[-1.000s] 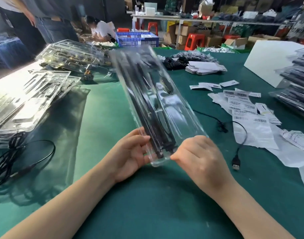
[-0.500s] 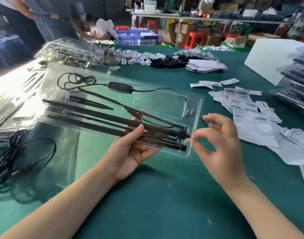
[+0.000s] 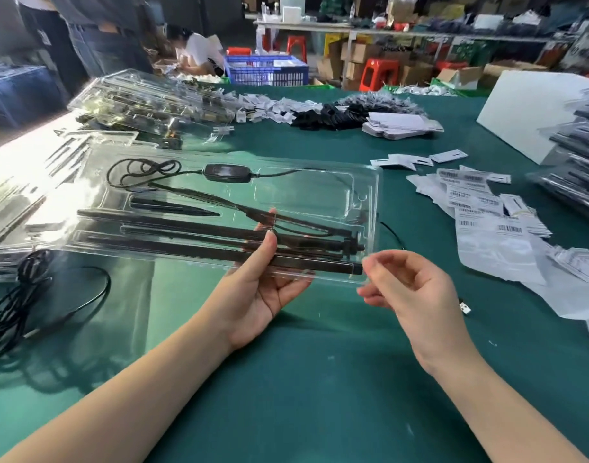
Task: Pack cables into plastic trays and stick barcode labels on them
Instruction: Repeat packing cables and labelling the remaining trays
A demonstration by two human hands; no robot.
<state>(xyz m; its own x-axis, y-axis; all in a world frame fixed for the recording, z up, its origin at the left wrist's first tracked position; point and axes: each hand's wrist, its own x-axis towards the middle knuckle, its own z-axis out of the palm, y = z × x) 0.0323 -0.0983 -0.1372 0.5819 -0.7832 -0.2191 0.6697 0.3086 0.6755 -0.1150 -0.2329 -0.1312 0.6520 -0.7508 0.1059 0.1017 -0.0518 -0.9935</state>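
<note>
I hold a clear plastic tray (image 3: 319,195) level and crosswise above the green table. It contains black rods (image 3: 186,225) and a black cable with an inline controller (image 3: 229,168). My left hand (image 3: 256,295) grips its near edge, thumb on top and fingers underneath. My right hand (image 3: 416,292) hovers at the tray's near right corner with loosely curled fingers; the index fingertip is at the edge and the thumb lies just below it. Barcode labels (image 3: 480,208) lie scattered on the table to the right.
A loose black cable (image 3: 26,295) lies at the left, a USB plug (image 3: 465,307) right of my right hand. Clear trays (image 3: 146,101) are stacked at far left, packed trays (image 3: 580,155) at the right edge. Black ties (image 3: 336,115) and white cards (image 3: 400,125) lie beyond.
The tray swung from pointing away from me to lying crosswise. My right hand let go of its near end, opened, and now curls close to the right corner.
</note>
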